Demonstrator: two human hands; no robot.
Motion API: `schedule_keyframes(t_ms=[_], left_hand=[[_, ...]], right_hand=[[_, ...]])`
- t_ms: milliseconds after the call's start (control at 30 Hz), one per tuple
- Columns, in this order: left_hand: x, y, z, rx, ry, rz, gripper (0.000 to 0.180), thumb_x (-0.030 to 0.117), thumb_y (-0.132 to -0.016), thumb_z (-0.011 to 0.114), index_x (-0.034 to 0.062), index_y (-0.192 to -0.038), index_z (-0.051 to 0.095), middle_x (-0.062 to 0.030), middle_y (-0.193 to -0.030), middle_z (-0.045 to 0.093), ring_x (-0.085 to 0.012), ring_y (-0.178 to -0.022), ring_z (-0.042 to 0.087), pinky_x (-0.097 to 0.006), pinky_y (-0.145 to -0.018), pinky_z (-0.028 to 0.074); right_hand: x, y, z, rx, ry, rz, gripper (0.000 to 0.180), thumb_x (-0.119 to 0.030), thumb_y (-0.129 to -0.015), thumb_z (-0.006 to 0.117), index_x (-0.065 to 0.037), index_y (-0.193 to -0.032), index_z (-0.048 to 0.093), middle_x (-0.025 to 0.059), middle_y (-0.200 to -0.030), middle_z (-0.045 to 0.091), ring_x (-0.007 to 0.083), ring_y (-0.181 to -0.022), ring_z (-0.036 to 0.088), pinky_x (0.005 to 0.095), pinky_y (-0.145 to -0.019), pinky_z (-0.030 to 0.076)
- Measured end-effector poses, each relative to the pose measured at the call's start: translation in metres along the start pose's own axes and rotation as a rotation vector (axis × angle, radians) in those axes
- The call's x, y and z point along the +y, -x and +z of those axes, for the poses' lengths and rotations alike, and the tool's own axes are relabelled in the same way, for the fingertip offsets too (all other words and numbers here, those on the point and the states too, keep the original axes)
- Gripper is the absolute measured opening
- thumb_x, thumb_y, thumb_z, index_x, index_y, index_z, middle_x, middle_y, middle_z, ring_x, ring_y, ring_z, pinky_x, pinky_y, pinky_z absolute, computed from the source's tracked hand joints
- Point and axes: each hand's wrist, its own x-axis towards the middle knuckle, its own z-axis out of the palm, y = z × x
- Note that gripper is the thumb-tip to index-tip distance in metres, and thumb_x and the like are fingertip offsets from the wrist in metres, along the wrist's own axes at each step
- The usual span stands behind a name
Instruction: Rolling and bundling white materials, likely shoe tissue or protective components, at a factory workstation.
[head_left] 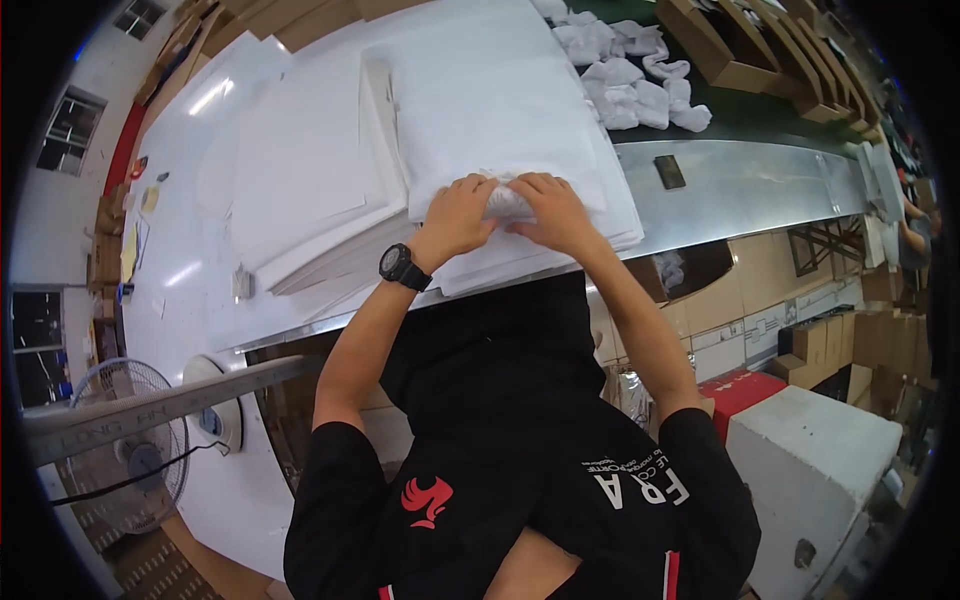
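Note:
My left hand [458, 212] and my right hand [556, 208] are together on a small crumpled white bundle [507, 203], which looks like tissue paper or cloth. Both hands press and pinch it from either side. The bundle lies on top of a stack of large white sheets [500, 110] on the metal worktable [740, 180]. A black watch [402, 266] is on my left wrist. What is inside the bundle is hidden by my fingers.
A second stack of white sheets [300, 170] lies to the left. A pile of white socks [630, 70] sits at the far edge, with open cardboard boxes [740, 50] behind. A dark phone [669, 171] lies on the table. A fan [130, 450] stands lower left.

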Motion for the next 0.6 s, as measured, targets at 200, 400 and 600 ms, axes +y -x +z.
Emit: schedule_keyframes(t_ms=[200,400,600], left_hand=[[0.02,0.036,0.005,0.1,-0.045,-0.007,0.062,0.033,-0.077,0.082,0.0106,-0.13,0.059,-0.01,-0.115,0.063,-0.0312,-0.108,0.061,-0.041,-0.09,0.049],[0.021,0.051,0.001,0.067,0.304,0.013,0.054,0.033,-0.082,0.079,0.0071,-0.127,0.063,-0.013,-0.109,0.068,-0.0341,-0.101,0.065,-0.041,-0.086,0.052],[0.032,0.027,0.015,0.366,-0.316,0.016,0.047,0.035,-0.086,0.074,0.0114,-0.125,0.066,-0.0115,-0.121,0.063,-0.0354,-0.116,0.057,-0.056,-0.1,0.041]], right_hand=[[-0.004,0.008,-0.013,-0.094,0.03,-0.081,0.048,-0.031,-0.077,0.08,-0.009,-0.115,0.062,0.0116,-0.106,0.069,0.0327,-0.102,0.064,0.0416,-0.095,0.047],[-0.008,0.033,-0.034,-0.226,-0.15,-0.041,0.047,-0.035,-0.083,0.078,-0.007,-0.117,0.061,0.0144,-0.109,0.069,0.0366,-0.102,0.066,0.0435,-0.088,0.052],[0.006,-0.032,-0.032,-0.246,0.024,0.233,0.041,-0.039,-0.086,0.077,-0.01,-0.112,0.065,0.0132,-0.109,0.07,0.0333,-0.101,0.067,0.0421,-0.086,0.052]])
